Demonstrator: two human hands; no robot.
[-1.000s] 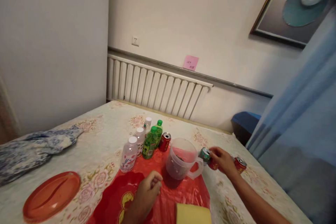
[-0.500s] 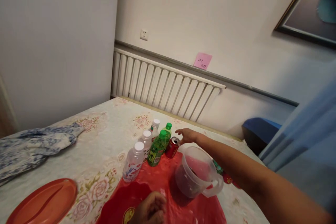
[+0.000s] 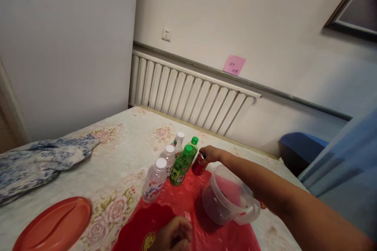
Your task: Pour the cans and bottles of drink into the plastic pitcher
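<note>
My right hand [image 3: 209, 154] reaches past the clear plastic measuring jug [image 3: 219, 200], its fingers closed round the upper part of a red soda can [image 3: 199, 164]. The can leans slightly beside a green-capped bottle [image 3: 182, 168]. Behind it is another green-capped bottle [image 3: 194, 143]. To the left are several clear bottles with white caps, the nearest a bottle [image 3: 154, 182] with a red and blue print. Low in view, my left hand [image 3: 175, 235] is curled above a dark red scalloped piece [image 3: 138, 223] with a gold emblem. Whatever its fingers hold, if anything, is hidden.
A red plastic sheet [image 3: 182, 204] lies under the jug on the flowered tablecloth [image 3: 126, 164]. An orange-red oval lid [image 3: 55, 223] and a blue-white patterned cloth [image 3: 50, 160] lie left. A radiator [image 3: 188, 90] runs behind; a dark blue object [image 3: 300, 145] and a light blue curtain [image 3: 341, 157] are right.
My right hand has come down onto the soda can and taken hold of it; the can now tilts. My left hand stays curled in about the same place. The view has shifted slightly.
</note>
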